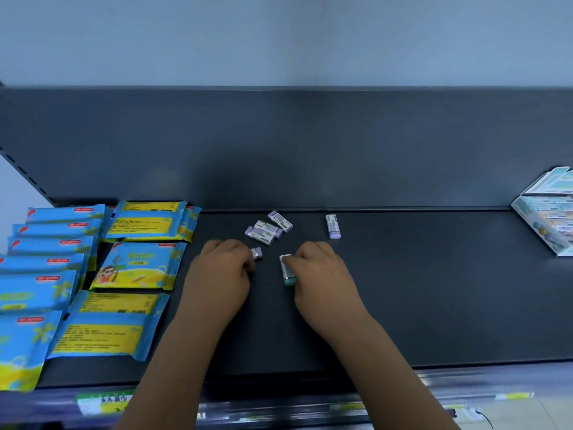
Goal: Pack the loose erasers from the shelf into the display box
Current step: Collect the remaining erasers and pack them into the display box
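Note:
Three purple erasers (268,228) in white sleeves lie in a small pile near the back of the dark shelf (418,290). One more purple eraser (333,226) lies apart to their right. My left hand (224,268) grips a purple eraser (256,253), only its end showing past my fingers. My right hand (319,268) pinches a teal eraser (287,270) that lies on the shelf. The display box (548,212) stands open at the far right edge, partly cut off by the frame.
Several blue and yellow flat packets (136,268) cover the left part of the shelf, close to my left hand. A dark back panel (279,144) rises behind. Price labels (102,401) run along the shelf's front edge.

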{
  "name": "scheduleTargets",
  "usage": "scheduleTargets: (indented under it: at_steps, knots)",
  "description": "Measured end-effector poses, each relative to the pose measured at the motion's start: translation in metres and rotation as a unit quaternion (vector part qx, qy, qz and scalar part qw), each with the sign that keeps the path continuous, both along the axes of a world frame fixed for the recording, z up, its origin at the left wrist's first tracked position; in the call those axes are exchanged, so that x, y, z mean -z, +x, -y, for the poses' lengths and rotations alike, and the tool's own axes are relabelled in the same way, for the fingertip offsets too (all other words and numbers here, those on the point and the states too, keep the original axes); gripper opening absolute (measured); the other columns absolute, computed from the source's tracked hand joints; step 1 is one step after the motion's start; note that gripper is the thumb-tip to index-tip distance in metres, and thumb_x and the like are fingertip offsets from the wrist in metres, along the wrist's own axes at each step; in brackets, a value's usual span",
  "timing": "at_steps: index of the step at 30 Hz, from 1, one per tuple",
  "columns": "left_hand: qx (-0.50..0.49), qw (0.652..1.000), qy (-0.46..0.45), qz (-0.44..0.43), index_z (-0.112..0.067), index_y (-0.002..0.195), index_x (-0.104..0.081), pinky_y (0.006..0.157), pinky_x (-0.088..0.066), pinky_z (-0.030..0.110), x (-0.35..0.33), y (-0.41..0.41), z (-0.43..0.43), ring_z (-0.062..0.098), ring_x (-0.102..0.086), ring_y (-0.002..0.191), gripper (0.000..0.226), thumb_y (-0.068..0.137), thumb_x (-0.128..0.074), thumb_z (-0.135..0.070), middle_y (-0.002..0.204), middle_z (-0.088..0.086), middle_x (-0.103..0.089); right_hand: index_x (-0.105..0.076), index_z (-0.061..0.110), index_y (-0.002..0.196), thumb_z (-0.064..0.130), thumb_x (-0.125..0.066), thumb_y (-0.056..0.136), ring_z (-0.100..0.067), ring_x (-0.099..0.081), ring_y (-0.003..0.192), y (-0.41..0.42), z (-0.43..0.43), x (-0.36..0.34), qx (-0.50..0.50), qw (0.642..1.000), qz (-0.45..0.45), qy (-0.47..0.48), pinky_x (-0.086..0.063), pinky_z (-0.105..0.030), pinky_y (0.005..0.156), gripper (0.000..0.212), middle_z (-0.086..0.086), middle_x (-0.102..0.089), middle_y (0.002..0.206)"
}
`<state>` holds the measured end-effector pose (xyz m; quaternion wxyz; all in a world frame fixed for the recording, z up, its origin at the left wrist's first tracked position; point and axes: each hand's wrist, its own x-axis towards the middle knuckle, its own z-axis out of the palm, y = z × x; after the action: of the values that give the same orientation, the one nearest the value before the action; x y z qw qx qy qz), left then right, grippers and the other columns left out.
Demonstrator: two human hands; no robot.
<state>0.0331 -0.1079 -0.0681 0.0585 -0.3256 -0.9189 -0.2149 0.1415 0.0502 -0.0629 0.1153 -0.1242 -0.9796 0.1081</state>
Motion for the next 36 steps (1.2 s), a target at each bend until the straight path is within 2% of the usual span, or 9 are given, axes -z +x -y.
scheduleTargets:
  at_steps: [4, 7, 11, 14, 17, 20, 23, 30, 36]
  knots:
    - [-0.016, 1.000, -0.007, 0.009, -0.029, 0.088, -0.074, 0.073, -0.051, 0.043, -0.004, 0.003, -0.003, 0.024, -0.055, 0.090, 0.021, 0.086, -0.061, -0.013, 0.099, -0.006, -0.062, -0.069, 0.022, 0.096, 0.026, -0.068, 0.083, -0.021, -0.052, 0.095, -0.002, 0.002, 0.005, 0.015, 1.000, -0.026, 0.008, -0.043, -0.031, 0.074, 0.014, 0.005, -0.056, 0.092]
    - [-0.003, 1.000, -0.008, 0.030, -0.036, 0.093, -0.074, 0.076, -0.050, 0.042, -0.006, 0.002, -0.005, 0.020, -0.053, 0.093, 0.021, 0.092, -0.057, -0.023, 0.099, -0.009, -0.057, -0.062, 0.024, 0.095, 0.040, -0.068, 0.084, -0.019, -0.049, 0.100, -0.004, 0.003, 0.004, 0.025, 0.999, -0.028, -0.001, -0.044, -0.032, 0.080, 0.020, 0.005, -0.054, 0.100]
    - [0.007, 0.998, -0.017, 0.058, -0.038, 0.101, -0.074, 0.079, -0.050, 0.042, -0.007, -0.001, -0.006, 0.019, -0.054, 0.098, 0.031, 0.088, -0.057, -0.014, 0.100, -0.007, -0.056, -0.058, 0.023, 0.093, 0.025, -0.068, 0.082, -0.021, -0.055, 0.111, -0.005, 0.003, 0.004, -0.006, 0.999, -0.046, -0.017, -0.042, -0.036, 0.100, 0.014, 0.006, -0.060, 0.098]
    - [0.027, 0.998, -0.008, 0.047, -0.030, 0.112, -0.071, 0.076, -0.050, 0.039, -0.009, -0.003, -0.008, 0.022, -0.056, 0.096, 0.037, 0.084, -0.059, -0.010, 0.098, -0.006, -0.061, -0.061, 0.023, 0.105, 0.018, -0.065, 0.083, -0.025, -0.055, 0.114, -0.006, 0.002, 0.009, -0.003, 0.999, -0.047, -0.007, -0.037, -0.041, 0.111, 0.023, 0.004, -0.064, 0.099]
    - [0.028, 0.999, -0.004, 0.046, -0.026, 0.110, -0.071, 0.074, -0.048, 0.036, -0.009, -0.006, -0.010, 0.022, -0.055, 0.095, 0.031, 0.084, -0.063, -0.011, 0.095, -0.005, -0.062, -0.064, 0.022, 0.118, 0.023, -0.065, 0.084, -0.026, -0.052, 0.114, -0.008, 0.000, 0.011, -0.007, 0.999, -0.042, -0.007, -0.042, -0.041, 0.105, 0.035, 0.002, -0.063, 0.104]
    - [0.022, 0.999, -0.001, 0.027, -0.026, 0.106, -0.072, 0.073, -0.050, 0.039, -0.007, -0.010, -0.012, 0.022, -0.051, 0.096, 0.027, 0.082, -0.071, -0.015, 0.096, -0.004, -0.057, -0.068, 0.024, 0.102, 0.028, -0.062, 0.086, -0.020, -0.051, 0.108, -0.009, -0.005, 0.012, -0.013, 0.999, -0.043, -0.001, -0.042, -0.036, 0.101, 0.018, 0.006, -0.055, 0.101]
    - [0.021, 1.000, 0.002, -0.005, -0.026, 0.100, -0.072, 0.070, -0.053, 0.042, -0.002, -0.012, -0.011, 0.022, -0.047, 0.097, 0.025, 0.077, -0.077, -0.017, 0.102, -0.005, -0.055, -0.068, 0.024, 0.097, 0.030, -0.061, 0.086, -0.019, -0.050, 0.108, -0.010, -0.008, 0.014, -0.010, 0.999, -0.043, 0.008, -0.041, -0.032, 0.099, 0.014, 0.007, -0.055, 0.102]
    - [0.025, 1.000, 0.002, 0.008, -0.026, 0.112, -0.070, 0.079, -0.052, 0.044, -0.002, -0.017, -0.012, 0.025, -0.050, 0.102, 0.032, 0.081, -0.072, -0.019, 0.110, -0.006, -0.065, -0.067, 0.027, 0.107, 0.032, -0.063, 0.084, -0.015, -0.048, 0.112, -0.008, -0.016, 0.007, 0.011, 0.999, -0.041, -0.017, -0.039, -0.028, 0.093, 0.023, 0.010, -0.056, 0.109]
    - [0.017, 1.000, -0.016, 0.015, -0.023, 0.113, -0.071, 0.083, -0.051, 0.041, 0.001, -0.021, -0.012, 0.023, -0.046, 0.104, 0.026, 0.087, -0.068, -0.023, 0.111, -0.005, -0.060, -0.068, 0.028, 0.111, 0.038, -0.071, 0.078, -0.017, -0.049, 0.115, -0.004, -0.027, -0.003, 0.045, 0.997, -0.034, -0.050, -0.044, -0.034, 0.096, 0.034, 0.011, -0.057, 0.113]
